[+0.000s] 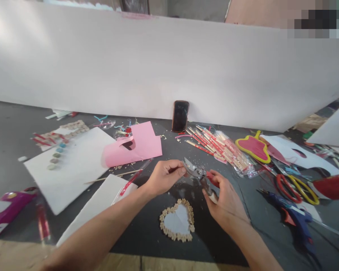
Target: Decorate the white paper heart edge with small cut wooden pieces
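My right hand [224,201] grips a pair of metal cutters [199,175] with red handles, jaws pointing up and left. My left hand [165,175] is pinched closed right at the jaws, holding something small that I cannot make out. Just below both hands, a white heart shape [177,221] bordered with small beige pieces lies flat on the dark table [147,233].
Pink paper [138,146] and white sheets [73,165] lie at left. A phone [180,115] leans on the white wall. Packs of sticks [217,146], a pink-and-yellow cutout [253,147], scissors [296,188] and a blue glue gun [293,218] lie at right.
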Demonstrator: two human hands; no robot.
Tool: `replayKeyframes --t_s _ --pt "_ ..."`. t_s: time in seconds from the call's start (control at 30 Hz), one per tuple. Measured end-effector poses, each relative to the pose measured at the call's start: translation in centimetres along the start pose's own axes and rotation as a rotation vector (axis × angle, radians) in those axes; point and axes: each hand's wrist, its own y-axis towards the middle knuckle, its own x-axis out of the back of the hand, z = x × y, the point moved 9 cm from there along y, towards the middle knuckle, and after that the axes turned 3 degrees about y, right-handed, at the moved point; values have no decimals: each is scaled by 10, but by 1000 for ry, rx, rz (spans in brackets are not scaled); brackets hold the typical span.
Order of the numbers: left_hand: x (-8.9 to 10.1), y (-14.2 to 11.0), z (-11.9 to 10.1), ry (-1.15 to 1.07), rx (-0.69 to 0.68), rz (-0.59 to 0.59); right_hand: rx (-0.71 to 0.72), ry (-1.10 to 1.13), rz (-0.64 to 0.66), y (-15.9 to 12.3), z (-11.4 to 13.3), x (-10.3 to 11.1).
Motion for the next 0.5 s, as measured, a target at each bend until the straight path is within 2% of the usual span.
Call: replayKeyframes --t_s 0.17,0.5 --pt "-4 -2 -9 24 -31 26 7 -73 90 -1 3 -11" --pt "-4 -4 -16 49 -10 7 -17 -62 142 -8 3 -11"
